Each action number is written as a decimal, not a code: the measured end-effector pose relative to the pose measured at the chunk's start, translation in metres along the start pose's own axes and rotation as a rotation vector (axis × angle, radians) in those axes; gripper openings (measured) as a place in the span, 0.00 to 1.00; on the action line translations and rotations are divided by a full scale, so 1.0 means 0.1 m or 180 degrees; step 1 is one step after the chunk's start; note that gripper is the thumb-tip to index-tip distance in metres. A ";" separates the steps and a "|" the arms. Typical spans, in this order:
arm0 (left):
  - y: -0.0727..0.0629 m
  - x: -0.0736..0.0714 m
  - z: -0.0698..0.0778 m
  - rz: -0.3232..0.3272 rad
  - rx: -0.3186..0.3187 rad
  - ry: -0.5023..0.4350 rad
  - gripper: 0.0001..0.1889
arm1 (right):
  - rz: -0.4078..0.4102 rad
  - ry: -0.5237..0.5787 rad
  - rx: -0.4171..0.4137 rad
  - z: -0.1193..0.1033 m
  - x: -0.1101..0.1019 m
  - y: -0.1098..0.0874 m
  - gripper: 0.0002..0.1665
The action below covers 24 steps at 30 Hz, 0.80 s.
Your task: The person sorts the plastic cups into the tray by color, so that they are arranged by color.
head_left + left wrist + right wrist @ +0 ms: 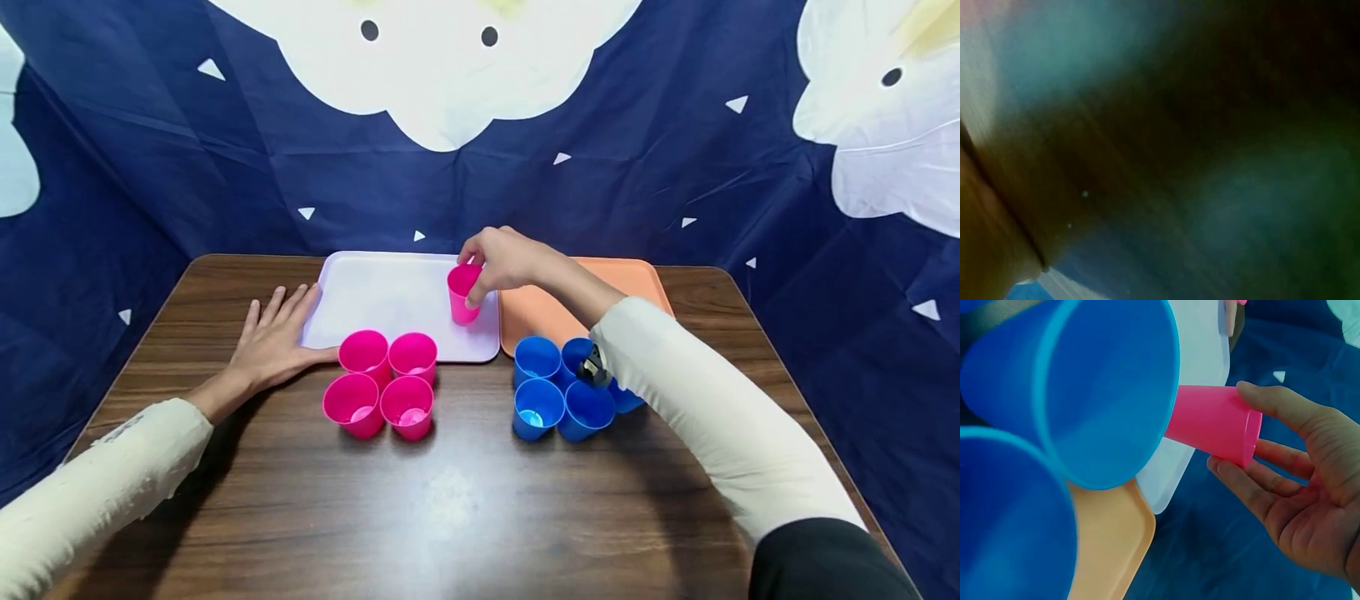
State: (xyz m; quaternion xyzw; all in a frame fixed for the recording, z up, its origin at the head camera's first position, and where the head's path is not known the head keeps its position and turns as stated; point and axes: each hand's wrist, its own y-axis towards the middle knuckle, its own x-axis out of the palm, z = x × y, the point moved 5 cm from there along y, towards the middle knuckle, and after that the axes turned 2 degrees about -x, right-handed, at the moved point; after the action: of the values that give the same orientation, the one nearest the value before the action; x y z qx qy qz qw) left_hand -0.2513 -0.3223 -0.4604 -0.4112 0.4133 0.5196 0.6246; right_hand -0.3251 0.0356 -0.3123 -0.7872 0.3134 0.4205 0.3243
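The right hand [508,260] holds a pink cup [458,292] between its fingers at the right end of a white tray [382,292]. The left hand [276,337] lies spread on the wooden bench [322,517] by that tray's left edge. Four pink cups [407,396] stand two by two just in front. Blue cups [588,410] cluster before an orange tray [534,315], partly hidden by the right sleeve [712,417]. A navy backdrop [510,192] with white clouds hangs behind.

The table [450,533] has a brown wood-grain top. A creased dark-blue backdrop [360,187] encloses its rear and both sides, printed with white clouds [442,83] and small white triangles [737,104]. The left wrist view is dark and blurred; its surface is probably the table.
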 end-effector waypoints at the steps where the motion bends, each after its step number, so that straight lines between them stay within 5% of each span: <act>1: 0.01 0.00 0.00 -0.0008 0.0007 0.0002 0.71 | 0.0005 0.0005 0.0039 0.02 -0.01 0.04 0.42; 8: 0.04 0.03 -0.03 -0.0008 0.0005 -0.0028 0.71 | 0.0111 0.0001 0.0215 0.15 -0.01 0.32 0.40; 15: 0.06 0.06 -0.07 0.0027 0.0034 -0.0059 0.70 | 0.0284 -0.0101 0.0399 0.51 0.07 0.84 0.43; 24: 0.07 0.06 -0.05 -0.0021 0.0000 0.0036 0.71 | 0.0166 -0.0031 0.0528 0.52 0.04 0.85 0.46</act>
State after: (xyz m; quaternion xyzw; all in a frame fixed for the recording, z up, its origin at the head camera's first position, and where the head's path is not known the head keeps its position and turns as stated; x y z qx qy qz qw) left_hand -0.2581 -0.3243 -0.4678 -0.4155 0.4155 0.5153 0.6239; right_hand -0.4122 0.0244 -0.3593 -0.7471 0.3661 0.4053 0.3788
